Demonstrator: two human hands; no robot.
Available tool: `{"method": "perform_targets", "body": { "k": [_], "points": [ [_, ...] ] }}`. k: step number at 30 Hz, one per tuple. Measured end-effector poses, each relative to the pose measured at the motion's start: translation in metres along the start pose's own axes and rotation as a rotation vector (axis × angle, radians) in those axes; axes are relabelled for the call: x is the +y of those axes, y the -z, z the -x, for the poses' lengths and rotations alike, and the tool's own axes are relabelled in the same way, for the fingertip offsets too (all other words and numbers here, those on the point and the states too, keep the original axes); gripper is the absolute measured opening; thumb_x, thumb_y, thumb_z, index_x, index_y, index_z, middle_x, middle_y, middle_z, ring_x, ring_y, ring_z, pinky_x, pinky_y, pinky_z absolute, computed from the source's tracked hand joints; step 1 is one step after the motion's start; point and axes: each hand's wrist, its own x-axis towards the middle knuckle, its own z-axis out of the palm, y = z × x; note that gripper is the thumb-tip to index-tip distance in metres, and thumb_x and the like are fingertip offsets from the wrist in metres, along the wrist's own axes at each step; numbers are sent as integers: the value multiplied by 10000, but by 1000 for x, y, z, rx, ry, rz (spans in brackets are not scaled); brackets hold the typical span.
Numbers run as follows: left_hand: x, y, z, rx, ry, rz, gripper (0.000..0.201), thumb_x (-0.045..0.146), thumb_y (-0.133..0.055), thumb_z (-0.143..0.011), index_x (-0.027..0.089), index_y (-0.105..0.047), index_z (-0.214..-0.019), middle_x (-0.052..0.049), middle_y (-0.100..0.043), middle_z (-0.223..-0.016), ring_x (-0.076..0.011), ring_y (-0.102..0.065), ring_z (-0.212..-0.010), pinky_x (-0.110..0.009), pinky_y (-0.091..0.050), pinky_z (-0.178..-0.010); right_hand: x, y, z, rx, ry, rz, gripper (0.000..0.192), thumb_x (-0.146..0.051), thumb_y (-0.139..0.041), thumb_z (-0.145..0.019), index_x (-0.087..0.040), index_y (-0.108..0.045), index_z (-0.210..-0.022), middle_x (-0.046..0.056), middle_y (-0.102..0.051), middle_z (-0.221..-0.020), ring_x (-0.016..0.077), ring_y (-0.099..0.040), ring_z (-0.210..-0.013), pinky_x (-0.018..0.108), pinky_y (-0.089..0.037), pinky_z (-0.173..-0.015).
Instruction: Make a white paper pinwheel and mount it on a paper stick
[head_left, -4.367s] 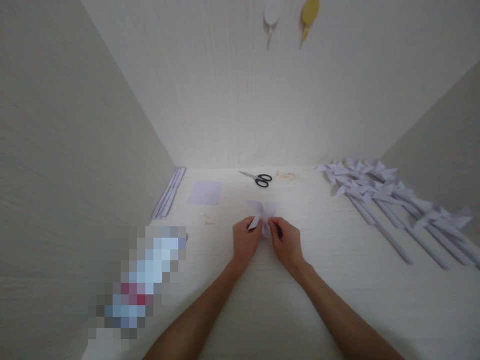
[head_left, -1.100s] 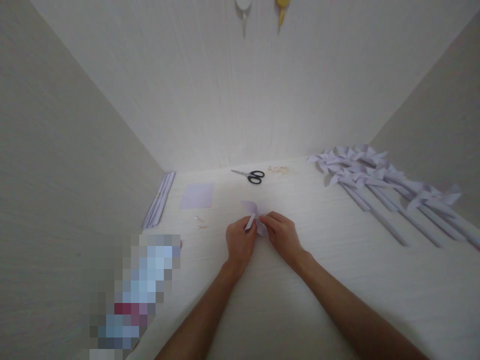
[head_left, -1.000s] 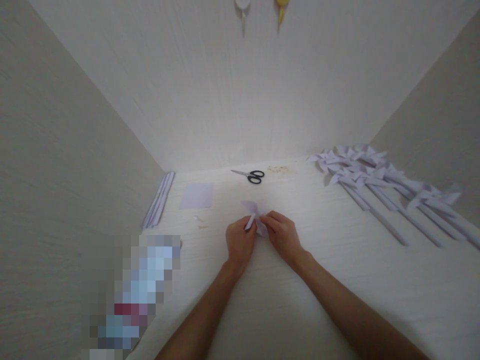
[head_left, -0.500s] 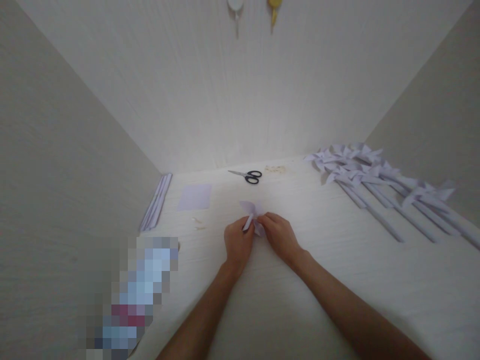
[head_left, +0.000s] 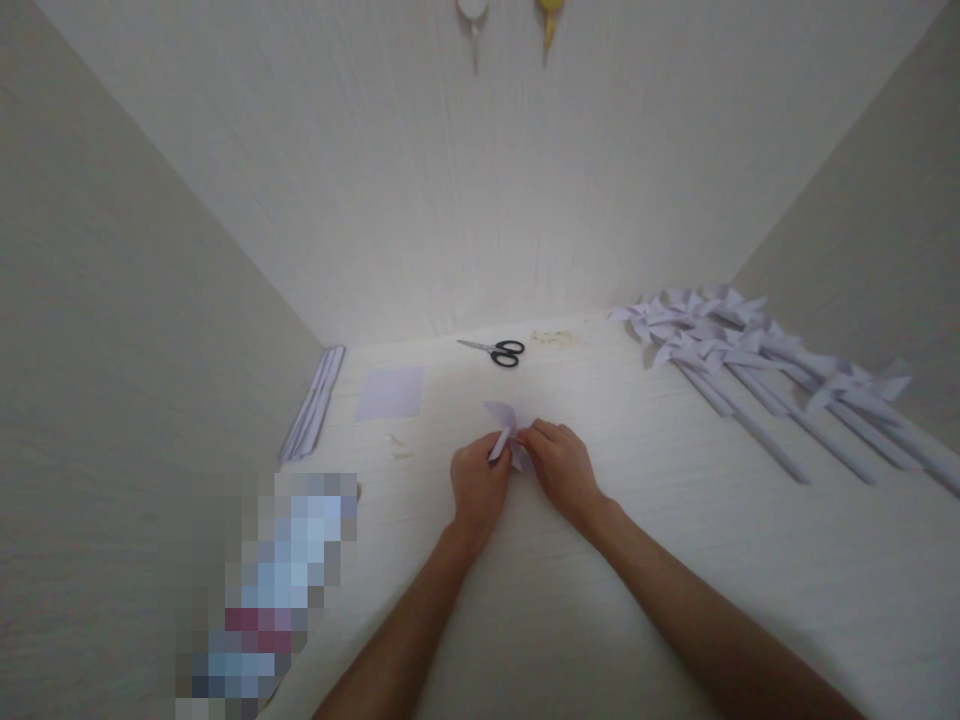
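Observation:
A pale lilac paper pinwheel (head_left: 501,411) is between my hands, above the middle of the white surface. My left hand (head_left: 478,483) is closed on its left side, with a folded blade showing by the fingers. From the right, my right hand (head_left: 561,462) pinches the pinwheel near its centre; the fingertips partly hide what they press on. Beyond the hands lie black-handled scissors (head_left: 504,352), blades pointing left. A flat lilac paper square (head_left: 390,393) rests to the left of the pinwheel.
Several finished paper pinwheels on sticks (head_left: 712,345) lie piled at the right. Rolled paper sticks (head_left: 313,405) are by the left wall. Small tan scraps (head_left: 551,338) sit beside the scissors. A pixelated object (head_left: 277,580) stands at lower left. Two hooks (head_left: 550,25) hang on the back wall.
Both hands stay on the pinwheel with only a very slight shift to the right. The other things lie as before.

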Motion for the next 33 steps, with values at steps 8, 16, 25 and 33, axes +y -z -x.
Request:
{"method": "perform_targets", "body": {
  "k": [8,16,25,33],
  "points": [
    [-1,-1,0,-12,-25,-42,231,226,-427,-742,156,-647,-764,-22,-636,-667,-117,-527,-577,-217,-368,-574,-1,1,0,26,33,51,148,-130,-465,-781,-173,-596,-728,29,-564,-677,152,-478,-647,258,-303,-592],
    [0,0,-1,-9,2,-1,219,211,-438,-731,161,-650,-754,-13,-632,-650,-108,-525,-573,-212,-377,-583,-1,1,-1,34,8,32,164,-143,-455,-794,-183,-605,-740,25,-566,-682,137,-483,-615,253,-314,-576],
    [0,0,-1,-6,35,59,245,256,-425,-734,148,-645,-740,-18,-636,-660,-115,-527,-578,-216,-384,-573,0,-1,0,40,-77,-207,168,-187,-453,-799,-156,-561,-676,22,-543,-629,127,-497,-597,222,-395,-556],
    [1,2,-4,27,130,114,251,287,-436,-722,129,-629,-689,2,-591,-589,-109,-491,-544,-205,-363,-530,2,-1,-2,159,-67,-450,163,-111,-455,-761,-161,-609,-738,56,-577,-756,130,-542,-715,241,-451,-654]
  ]
}}
